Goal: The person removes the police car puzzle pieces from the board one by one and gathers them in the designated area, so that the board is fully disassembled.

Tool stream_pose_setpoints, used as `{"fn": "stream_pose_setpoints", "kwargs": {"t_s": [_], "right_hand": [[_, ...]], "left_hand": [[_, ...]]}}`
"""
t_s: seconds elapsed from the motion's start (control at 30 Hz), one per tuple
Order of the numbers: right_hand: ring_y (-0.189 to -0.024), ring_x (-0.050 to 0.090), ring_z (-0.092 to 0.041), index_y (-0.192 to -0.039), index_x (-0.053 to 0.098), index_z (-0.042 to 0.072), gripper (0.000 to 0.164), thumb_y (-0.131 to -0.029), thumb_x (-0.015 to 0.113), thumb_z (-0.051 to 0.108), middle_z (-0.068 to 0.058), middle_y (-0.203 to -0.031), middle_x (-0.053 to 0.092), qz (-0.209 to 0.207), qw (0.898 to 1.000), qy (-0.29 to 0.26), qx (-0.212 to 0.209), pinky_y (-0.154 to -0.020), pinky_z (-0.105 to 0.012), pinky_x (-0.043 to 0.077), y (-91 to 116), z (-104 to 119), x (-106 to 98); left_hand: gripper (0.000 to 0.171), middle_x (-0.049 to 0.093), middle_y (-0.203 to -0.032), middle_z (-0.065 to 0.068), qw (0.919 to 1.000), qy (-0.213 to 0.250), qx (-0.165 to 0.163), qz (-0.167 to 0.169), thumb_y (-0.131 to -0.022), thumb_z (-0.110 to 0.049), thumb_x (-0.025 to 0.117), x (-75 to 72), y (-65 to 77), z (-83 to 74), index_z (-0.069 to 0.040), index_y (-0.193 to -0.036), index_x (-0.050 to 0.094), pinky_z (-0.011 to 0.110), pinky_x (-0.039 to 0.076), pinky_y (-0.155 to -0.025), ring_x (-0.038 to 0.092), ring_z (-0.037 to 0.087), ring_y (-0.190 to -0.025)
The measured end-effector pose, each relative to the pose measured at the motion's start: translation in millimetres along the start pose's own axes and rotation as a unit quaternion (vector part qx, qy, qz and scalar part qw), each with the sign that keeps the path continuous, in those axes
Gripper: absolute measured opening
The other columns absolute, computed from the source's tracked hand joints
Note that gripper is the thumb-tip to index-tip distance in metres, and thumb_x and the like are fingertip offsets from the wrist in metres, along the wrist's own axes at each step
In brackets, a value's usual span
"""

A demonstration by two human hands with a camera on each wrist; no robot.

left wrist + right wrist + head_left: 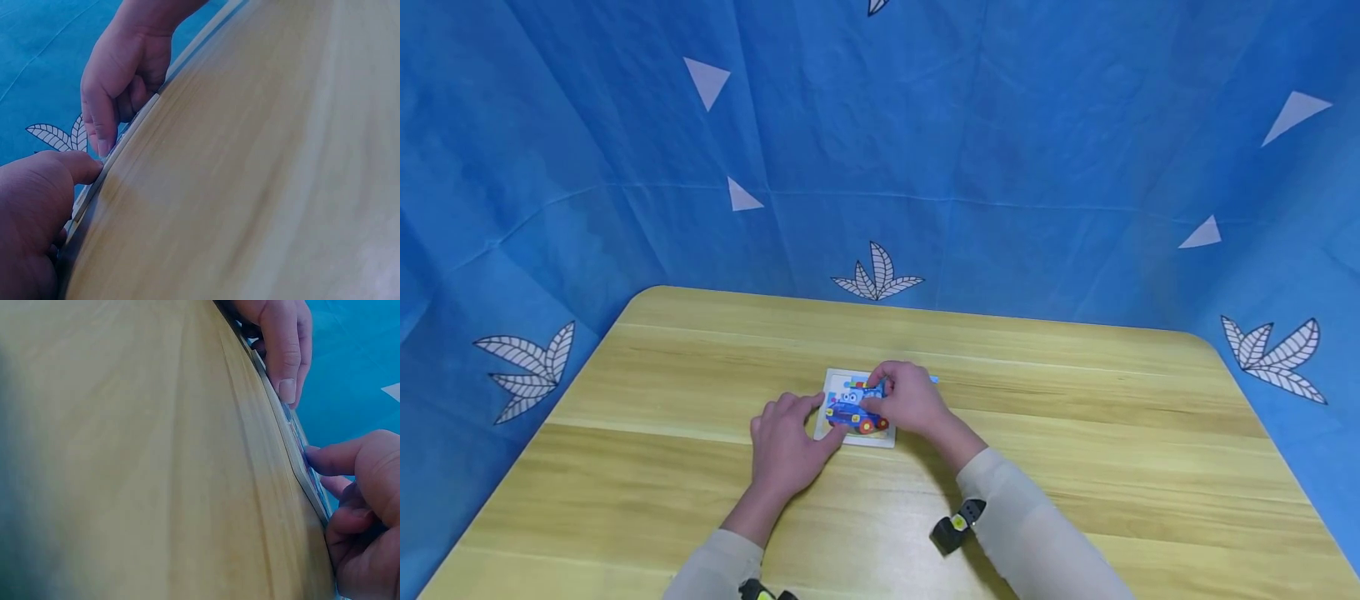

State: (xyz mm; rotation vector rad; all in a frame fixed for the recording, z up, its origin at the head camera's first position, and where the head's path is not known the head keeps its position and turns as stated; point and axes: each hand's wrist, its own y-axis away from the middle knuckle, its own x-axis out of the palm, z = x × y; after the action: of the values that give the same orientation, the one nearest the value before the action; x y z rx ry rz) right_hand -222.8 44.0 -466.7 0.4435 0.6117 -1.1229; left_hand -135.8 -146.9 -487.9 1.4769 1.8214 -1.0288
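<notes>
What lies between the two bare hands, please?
A rectangular, white-bordered picture board lies between the left hand and right hand in the head view.

Place: screened-off workspace for recording; room type unclear
Table (625,467): wood-grain top, rounded far corners
Cloth (1037,125): blue, with white leaves (881,271) and pale triangles (707,80), hanging behind the table and along both sides
Wrist cameras (949,536): signs of a recording setup

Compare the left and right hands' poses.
The left hand is at the left side of the board; the right hand reaches over its right side. The left hand's thumb extends over the near edge; the right hand's forefinger bends over the vehicle picture. Both touch the board.
</notes>
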Motion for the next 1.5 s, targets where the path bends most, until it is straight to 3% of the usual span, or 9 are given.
{"fn": "stream_pose_setpoints", "kwargs": {"t_s": [0.13, 0.27, 0.47, 0.93, 1.5], "right_hand": [[-0.052, 0.046, -0.013, -0.108, 0.068, 0.013, 0.03, -0.084, 0.083, 0.022, 0.002, -0.061, 0.05, 0.01, 1.0, -0.006, -0.018, -0.051, -0.029, 0.037, -1, 1, 0], [-0.051, 0.047, -0.014, -0.12, 0.065, 0.014, 0.041, -0.084, 0.082, 0.024, 0.002, -0.059, 0.05, 0.043, 0.997, 0.003, -0.068, -0.052, -0.029, 0.038, -4, 4, -5], [-0.05, 0.043, -0.013, -0.121, 0.066, 0.014, 0.044, -0.082, 0.084, 0.024, 0.004, -0.056, 0.045, 0.089, 0.987, 0.033, -0.127, -0.066, -0.03, 0.044, -19, 6, -16], [-0.051, 0.042, -0.01, -0.112, 0.068, 0.018, 0.034, -0.082, 0.084, 0.021, 0.006, -0.057, 0.045, 0.178, 0.977, 0.037, -0.111, -0.072, -0.029, 0.044, -34, 3, -15], [-0.053, 0.04, -0.012, -0.11, 0.066, 0.016, 0.031, -0.083, 0.082, 0.011, 0.004, -0.059, 0.042, 0.165, 0.983, -0.001, -0.085, -0.079, -0.034, 0.042, -32, 2, -8]], "left_hand": [[0.06, 0.059, -0.104, 0.003, 1.0, 0.001, 0.0, 0.001, -0.082, -0.049, 0.078, 0.7, 0.2, 0.6, -0.009, -0.127, 0.07, 0.042, 0.029, -0.079, 0.049, 0.024, -0.091], [0.061, 0.058, -0.103, 0.003, 1.0, 0.001, 0.0, 0.004, -0.082, -0.049, 0.077, 1.4, 0.2, 0.3, -0.009, -0.127, 0.069, 0.042, 0.029, -0.079, 0.049, 0.024, -0.091], [0.06, 0.058, -0.103, 0.003, 1.0, 0.003, 0.008, 0.0, -0.081, -0.049, 0.078, 2.1, -1.5, -1.7, -0.009, -0.127, 0.069, 0.042, 0.029, -0.079, 0.049, 0.024, -0.092], [0.059, 0.058, -0.101, 0.002, 0.9999, 0.005, 0.009, -0.006, -0.081, -0.047, 0.079, 2.0, -0.6, 0.7, -0.009, -0.125, 0.07, 0.042, 0.03, -0.079, 0.05, 0.023, -0.091], [0.06, 0.059, -0.104, 0.003, 1.0, 0.001, 0.002, 0.001, -0.081, -0.047, 0.079, -0.1, 0.4, -0.1, -0.008, -0.125, 0.07, 0.042, 0.03, -0.08, 0.05, 0.025, -0.094]]}}
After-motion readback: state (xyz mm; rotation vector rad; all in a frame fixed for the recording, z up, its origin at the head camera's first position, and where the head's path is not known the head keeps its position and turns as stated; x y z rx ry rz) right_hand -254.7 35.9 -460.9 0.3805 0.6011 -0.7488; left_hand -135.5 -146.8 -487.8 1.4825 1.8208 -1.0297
